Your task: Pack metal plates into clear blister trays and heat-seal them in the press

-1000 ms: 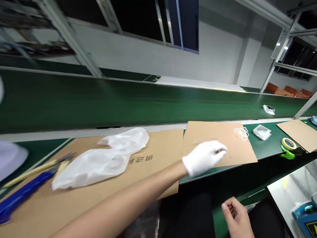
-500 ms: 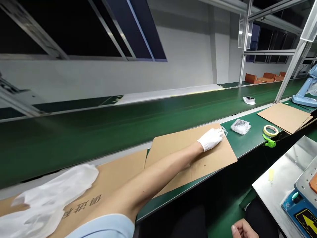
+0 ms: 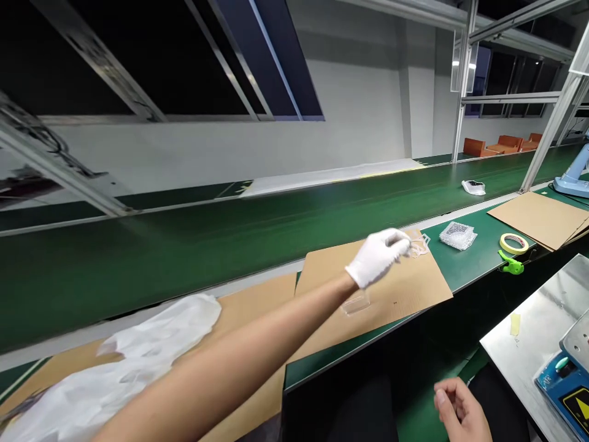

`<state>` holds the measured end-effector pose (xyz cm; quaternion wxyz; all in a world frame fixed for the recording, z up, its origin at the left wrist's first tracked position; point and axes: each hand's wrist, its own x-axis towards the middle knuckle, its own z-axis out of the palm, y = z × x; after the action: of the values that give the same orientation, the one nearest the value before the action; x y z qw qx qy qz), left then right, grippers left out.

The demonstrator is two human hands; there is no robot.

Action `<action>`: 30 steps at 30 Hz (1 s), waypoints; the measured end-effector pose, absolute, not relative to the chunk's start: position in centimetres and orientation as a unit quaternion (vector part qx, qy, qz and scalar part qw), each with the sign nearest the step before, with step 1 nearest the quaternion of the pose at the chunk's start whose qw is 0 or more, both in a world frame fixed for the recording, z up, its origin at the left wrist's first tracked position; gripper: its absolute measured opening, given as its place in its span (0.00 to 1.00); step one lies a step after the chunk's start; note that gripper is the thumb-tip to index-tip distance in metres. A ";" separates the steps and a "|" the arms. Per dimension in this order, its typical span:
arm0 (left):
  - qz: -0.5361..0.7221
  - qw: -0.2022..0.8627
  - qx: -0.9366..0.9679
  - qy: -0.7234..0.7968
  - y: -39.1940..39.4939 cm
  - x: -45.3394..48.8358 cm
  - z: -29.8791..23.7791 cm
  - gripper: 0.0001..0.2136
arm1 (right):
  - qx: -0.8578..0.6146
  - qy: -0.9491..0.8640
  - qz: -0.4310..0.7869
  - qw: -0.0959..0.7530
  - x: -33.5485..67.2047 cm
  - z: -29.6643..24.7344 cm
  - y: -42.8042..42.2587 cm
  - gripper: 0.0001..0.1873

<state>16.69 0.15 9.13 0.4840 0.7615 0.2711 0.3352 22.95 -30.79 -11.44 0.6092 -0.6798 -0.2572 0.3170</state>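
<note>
My left hand (image 3: 377, 259) wears a white glove and reaches far out over a brown cardboard sheet (image 3: 414, 288) on the green bench. Its fingers pinch a small bunch of clear plastic pieces (image 3: 419, 245) and hold them just above the sheet's far corner. Another clear plastic piece (image 3: 356, 304) lies flat on the cardboard below my wrist. My bare right hand (image 3: 462, 412) hangs low near my lap with its fingers loosely curled and nothing visible in them.
A green conveyor belt (image 3: 230, 233) runs behind the bench, with a small white item (image 3: 473, 187) on it. A white plastic bag (image 3: 138, 362) lies on cardboard at left. Right of the sheet are a bubble-wrapped packet (image 3: 458, 235), a tape roll (image 3: 513, 243), a green clip (image 3: 512, 266) and a steel table (image 3: 534, 344).
My left hand has drawn back a little and lifted off the cardboard with the clear plastic pieces in its fingers. The view has shifted slightly, and my right hand shows more.
</note>
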 end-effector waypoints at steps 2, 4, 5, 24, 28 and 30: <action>0.290 0.541 0.742 0.269 -4.6 14.5 8.2 0.11 | -0.640 -0.267 0.328 0.642 22.8 -9.5 -29.2 0.32; 0.253 0.608 0.703 0.267 -8.9 12.5 6.8 0.11 | -0.568 -0.265 0.375 0.683 22.5 -7.6 -27.6 0.40; 0.241 0.647 0.674 0.264 -10.7 11.7 6.0 0.11 | -0.524 -0.259 0.409 0.701 22.2 -6.6 -27.0 0.43; 0.118 0.017 0.939 0.324 -1.0 3.3 1.3 0.09 | -0.687 -0.573 0.272 0.355 25.0 6.9 -30.2 0.24; 0.122 0.031 0.950 0.285 -1.7 3.6 0.8 0.10 | -0.645 -0.585 0.336 0.358 24.2 10.3 -30.4 0.23; 0.160 0.068 0.945 0.279 -3.3 3.3 2.0 0.11 | -0.617 -0.585 0.368 0.377 23.7 11.1 -30.3 0.24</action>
<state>3.30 -3.29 1.96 0.0679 0.9445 0.2786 0.1601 23.67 -30.31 11.09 0.3772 -0.6166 -0.5848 0.3681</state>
